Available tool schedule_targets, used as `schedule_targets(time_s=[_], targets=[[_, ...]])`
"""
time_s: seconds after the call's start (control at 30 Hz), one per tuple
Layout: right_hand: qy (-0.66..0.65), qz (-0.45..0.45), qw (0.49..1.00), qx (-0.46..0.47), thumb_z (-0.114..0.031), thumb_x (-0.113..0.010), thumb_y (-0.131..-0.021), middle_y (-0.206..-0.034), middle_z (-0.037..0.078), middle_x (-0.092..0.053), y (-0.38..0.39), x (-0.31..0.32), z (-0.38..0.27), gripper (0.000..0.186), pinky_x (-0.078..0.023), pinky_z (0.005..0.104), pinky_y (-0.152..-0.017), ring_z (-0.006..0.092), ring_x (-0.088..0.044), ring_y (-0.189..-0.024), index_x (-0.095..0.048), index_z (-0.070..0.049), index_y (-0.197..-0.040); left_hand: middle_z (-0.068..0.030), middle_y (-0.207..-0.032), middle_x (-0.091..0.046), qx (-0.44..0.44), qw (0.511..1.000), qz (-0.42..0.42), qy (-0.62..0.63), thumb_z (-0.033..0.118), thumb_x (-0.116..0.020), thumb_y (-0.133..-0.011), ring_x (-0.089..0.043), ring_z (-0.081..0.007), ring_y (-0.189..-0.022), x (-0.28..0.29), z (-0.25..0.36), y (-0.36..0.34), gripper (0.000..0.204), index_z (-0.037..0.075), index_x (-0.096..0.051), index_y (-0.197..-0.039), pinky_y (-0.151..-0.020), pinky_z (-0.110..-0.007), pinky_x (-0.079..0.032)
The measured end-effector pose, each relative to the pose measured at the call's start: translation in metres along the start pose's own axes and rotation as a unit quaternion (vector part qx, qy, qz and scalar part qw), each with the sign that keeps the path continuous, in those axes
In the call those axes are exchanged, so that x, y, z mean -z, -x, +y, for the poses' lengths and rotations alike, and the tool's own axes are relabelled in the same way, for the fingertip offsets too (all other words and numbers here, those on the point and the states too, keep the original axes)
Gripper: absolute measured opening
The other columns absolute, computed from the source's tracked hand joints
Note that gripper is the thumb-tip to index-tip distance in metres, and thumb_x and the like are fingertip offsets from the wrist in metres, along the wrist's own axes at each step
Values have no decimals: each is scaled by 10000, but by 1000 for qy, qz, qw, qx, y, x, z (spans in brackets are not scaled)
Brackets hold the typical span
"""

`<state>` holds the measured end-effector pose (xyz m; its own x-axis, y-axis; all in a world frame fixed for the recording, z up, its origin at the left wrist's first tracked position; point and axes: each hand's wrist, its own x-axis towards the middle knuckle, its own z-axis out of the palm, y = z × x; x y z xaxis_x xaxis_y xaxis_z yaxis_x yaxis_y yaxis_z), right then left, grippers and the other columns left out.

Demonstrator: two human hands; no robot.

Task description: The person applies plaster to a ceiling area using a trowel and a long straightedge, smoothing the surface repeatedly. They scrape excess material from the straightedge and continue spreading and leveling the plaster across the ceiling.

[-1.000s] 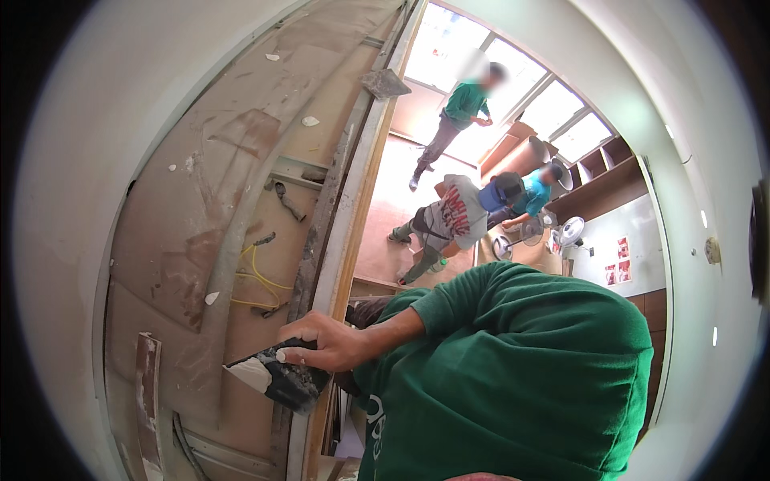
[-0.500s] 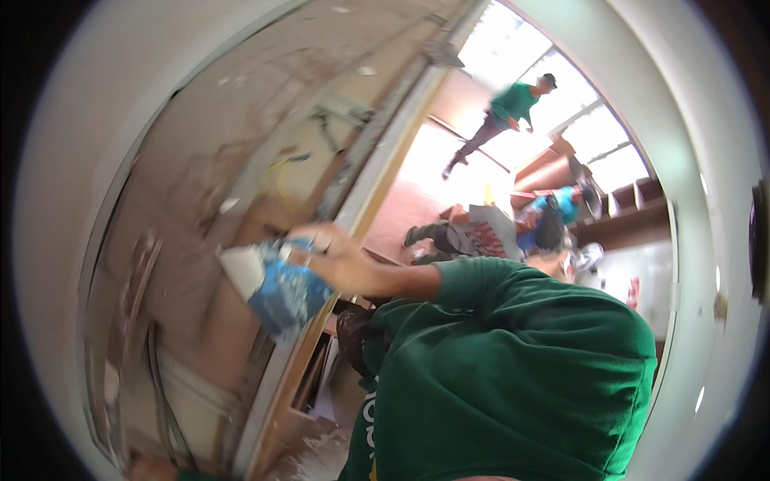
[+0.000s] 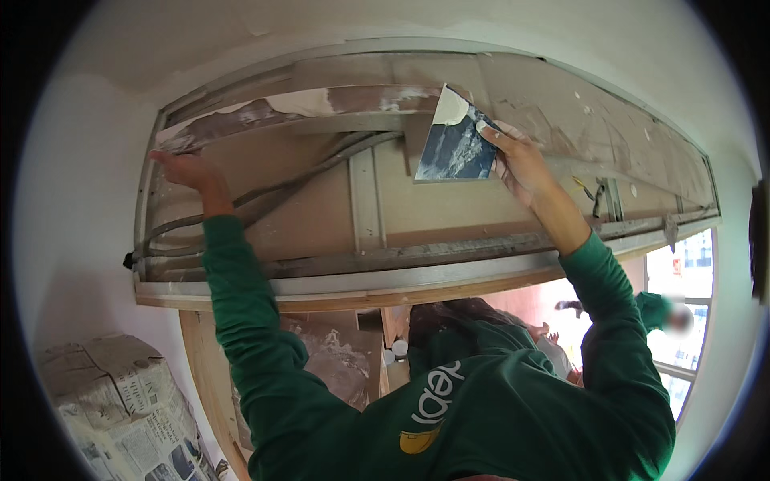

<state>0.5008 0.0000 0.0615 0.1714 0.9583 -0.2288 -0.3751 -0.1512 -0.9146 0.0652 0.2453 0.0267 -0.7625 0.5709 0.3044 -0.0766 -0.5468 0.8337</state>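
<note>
My right hand (image 3: 520,164) is closed on the right edge of a flat, squarish dark-blue plate (image 3: 457,152). White smears streak the plate, and a thick cream-white patch of putty-like paste (image 3: 451,108) covers its upper corner. My left hand (image 3: 192,172) reaches up at the far left, palm turned upward and fingers stretched toward the frame's end. Its fingertips are at the lower left end of a long brown strip (image 3: 353,99) with pale paste on it; whether they press on it is hard to make out. The strip's right end meets the plate's top in the view.
A long recessed panel (image 3: 401,208) with a metal rim (image 3: 385,280) spans the view ahead. Dark cables (image 3: 281,186) cross it, and yellow-ended wires (image 3: 584,189) stick out at right. Newspaper-covered bulk (image 3: 132,409) stands lower left. Another person in green (image 3: 654,311) is by the window.
My view has swung round, with the recess now running across it. My left hand has come up from the lower edge to the strip. My right hand keeps hold of the plate.
</note>
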Motion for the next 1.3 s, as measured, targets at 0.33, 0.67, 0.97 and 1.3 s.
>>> schedule_targets(time_s=[0.33, 0.67, 0.97, 1.3], targets=[[26, 23, 999, 1, -141, -607, -938, -1047, 35, -649, -68, 33, 35, 228, -512, 267, -836, 110, -620, -925, -587, -11, -1124, -293, -1266, -468, 73, 994, 73, -46, 671, -427, -918, -497, -372, -1152, -16, 26, 34, 905, -188, -450, -1201, -1029, -404, -369], [73, 36, 996, 24, -180, -667, -907, -1020, 45, -670, -76, -9, 54, 259, -479, 253, -772, 97, -611, -891, -648, -7, -1099, -294, -1293, -431, -2, 1000, 13, 15, 690, -393, -919, -495, -342, -1151, -19, 35, 31, 968, -218, -346, -1252, -1020, -427, -377], [27, -32, 996, 74, -152, -710, -868, -794, 46, -693, -72, -134, 68, 170, -433, 240, -561, 83, -600, -670, -709, 13, -910, -331, -1324, -386, 28, 997, 67, -30, 684, -361, -932, -457, -360, -1201, -9, 46, 31, 948, -204, -384, -1264, -1035, -424, -358], [57, -88, 992, 66, -207, -684, -867, -905, 57, -689, -77, -167, 69, 249, -494, 297, -682, 139, -630, -803, -688, -5, -1012, -258, -1513, -269, -335, 870, -47, -359, 107, -301, -1017, -289, -323, -1404, 16, -84, -39, 491, -110, -222, -1450, -1160, -377, -235]])
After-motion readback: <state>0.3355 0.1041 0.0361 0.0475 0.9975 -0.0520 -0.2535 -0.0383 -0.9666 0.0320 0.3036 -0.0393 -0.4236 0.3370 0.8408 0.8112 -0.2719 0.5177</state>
